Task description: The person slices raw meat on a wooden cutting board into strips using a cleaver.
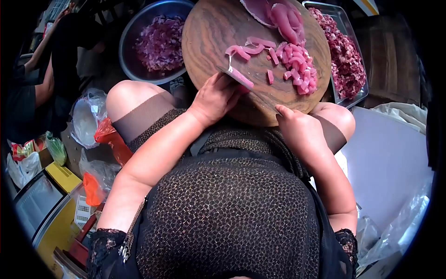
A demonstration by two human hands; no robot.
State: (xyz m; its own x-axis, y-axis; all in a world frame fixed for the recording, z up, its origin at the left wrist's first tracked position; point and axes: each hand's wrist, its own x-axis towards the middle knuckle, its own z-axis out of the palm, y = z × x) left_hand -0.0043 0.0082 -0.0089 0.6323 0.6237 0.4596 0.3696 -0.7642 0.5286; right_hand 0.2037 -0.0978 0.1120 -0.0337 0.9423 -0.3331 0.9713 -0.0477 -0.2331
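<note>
A round wooden board (209, 42) lies before my knees, with a large piece of pink meat (288, 23) at its far edge. Diced meat (299, 67) is heaped on the board's right part, and a few strips (255, 46) lie to the left of it. My right hand (297, 123) is closed around the handle of a knife (265, 100), whose blade points up and left across the near edge. At the blade, my left hand (216, 97) has its fingers bent against a strip of meat (241, 78); its fingertips are partly hidden.
A metal bowl (127, 51) of chopped meat stands left of the board. On the right is a metal tray (360, 88) of minced meat. Another person (42, 88) is at the far left. Plastic bags (88, 116) and a yellow box (62, 176) lie at lower left.
</note>
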